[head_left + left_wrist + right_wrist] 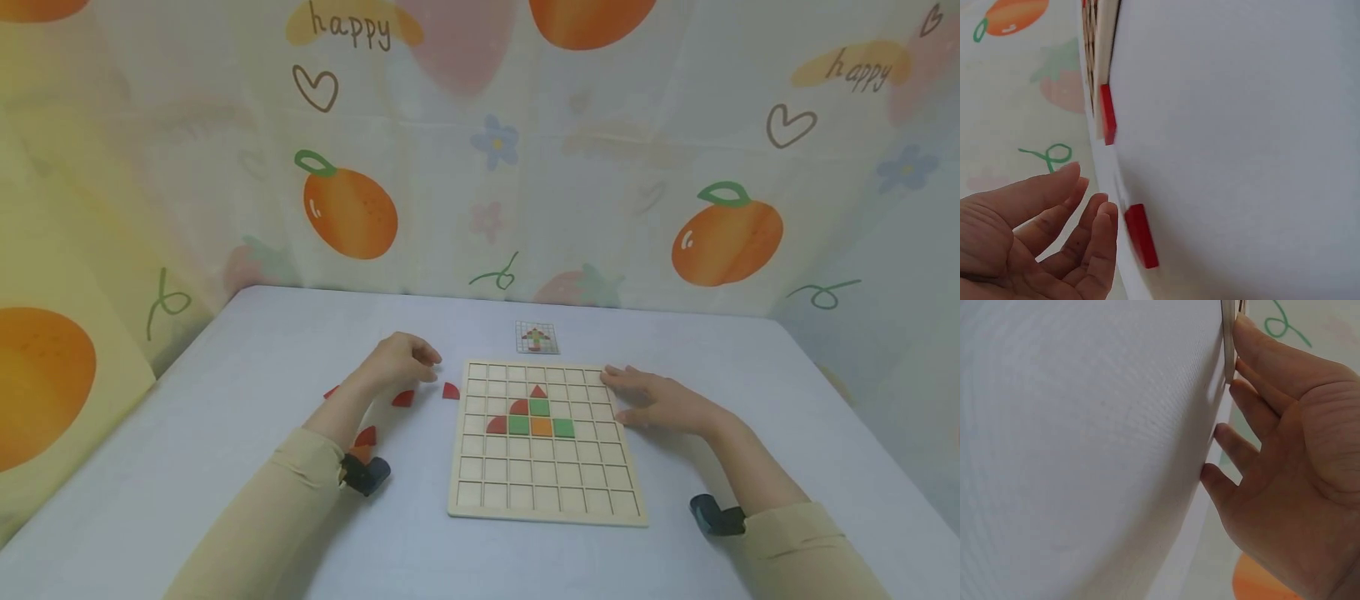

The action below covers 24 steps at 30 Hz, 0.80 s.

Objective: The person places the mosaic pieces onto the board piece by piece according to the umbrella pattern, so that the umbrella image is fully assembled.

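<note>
A wooden grid board [543, 496] lies on the table, with red quarter-circle pieces [497, 425], a red triangle [538, 391], green squares [539, 407] and an orange square [541, 427] set in its cells. My left hand [397, 358] hovers left of the board with fingers loosely bent and nothing between them, as the left wrist view also shows. A loose red quarter-circle [450, 391] lies between it and the board; another red piece [402, 398] lies just below the hand. My right hand [660, 402] rests at the board's right edge, fingers extended and touching it.
Behind the board lies a small pattern card [536, 337] showing a coloured figure on a grid. More red pieces [366, 436] and an orange piece [362, 453] lie near the left forearm, partly hidden by it. A printed curtain [480, 192] hangs behind the white table [262, 333].
</note>
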Motion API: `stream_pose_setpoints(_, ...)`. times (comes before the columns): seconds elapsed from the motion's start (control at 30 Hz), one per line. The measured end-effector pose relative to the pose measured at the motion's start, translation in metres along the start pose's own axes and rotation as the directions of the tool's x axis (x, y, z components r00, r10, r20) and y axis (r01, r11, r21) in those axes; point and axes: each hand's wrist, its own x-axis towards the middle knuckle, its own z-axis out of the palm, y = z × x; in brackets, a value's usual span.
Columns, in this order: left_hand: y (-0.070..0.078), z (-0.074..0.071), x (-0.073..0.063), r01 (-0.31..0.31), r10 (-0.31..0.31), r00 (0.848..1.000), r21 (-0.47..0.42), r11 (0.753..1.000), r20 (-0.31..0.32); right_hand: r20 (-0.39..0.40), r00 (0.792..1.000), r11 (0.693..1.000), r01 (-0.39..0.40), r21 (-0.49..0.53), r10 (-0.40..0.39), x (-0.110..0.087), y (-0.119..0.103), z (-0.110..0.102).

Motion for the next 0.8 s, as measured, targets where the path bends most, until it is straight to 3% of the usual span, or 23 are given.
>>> stream_pose_setpoints(0.17,-0.003,0.009,0.006,0.016,-0.016,1.0,0.022,1.0,0.017,0.0,1.0,1.0,-0.003,-0.002,0.003,0.0,0.0,0.0)
stream_pose_setpoints(0.43,0.003,0.016,0.006,-0.071,0.065,0.996,0.107,0.992,0.055,0.0,1.0,1.0,-0.002,0.01,0.002,0.0,0.001,0.0)
stream_pose_setpoints(0.8,0.007,0.018,0.005,-0.084,0.073,0.994,0.145,0.986,0.08,-0.005,1.0,1.0,0.003,-0.006,-0.003,0.001,0.001,0.0)
